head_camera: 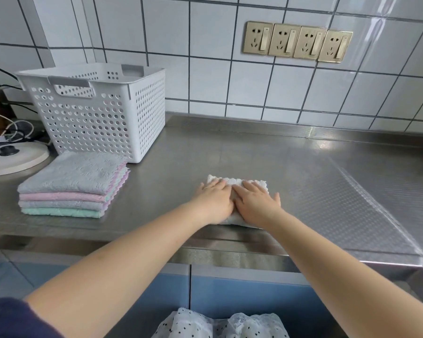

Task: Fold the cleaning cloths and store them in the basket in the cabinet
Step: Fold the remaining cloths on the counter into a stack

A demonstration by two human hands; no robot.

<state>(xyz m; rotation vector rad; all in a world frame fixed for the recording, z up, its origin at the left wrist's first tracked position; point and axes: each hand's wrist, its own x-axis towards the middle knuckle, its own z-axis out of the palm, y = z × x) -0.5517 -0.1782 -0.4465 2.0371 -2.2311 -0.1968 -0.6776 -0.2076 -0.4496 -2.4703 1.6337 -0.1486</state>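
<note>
Your forearms reach over the counter edge so your left hand (pixel 214 200) and right hand (pixel 255 203) lie flat, fingers spread, side by side on the white cloth (pixel 235 181), likely pressing its fold. Left waits the unfolded stack (pixel 72 185), touching the basket (pixel 100 111), which seems empty and stands within easy reach

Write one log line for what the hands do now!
left hand + right hand: flat on white cloth | folded stack: beside basket
</note>
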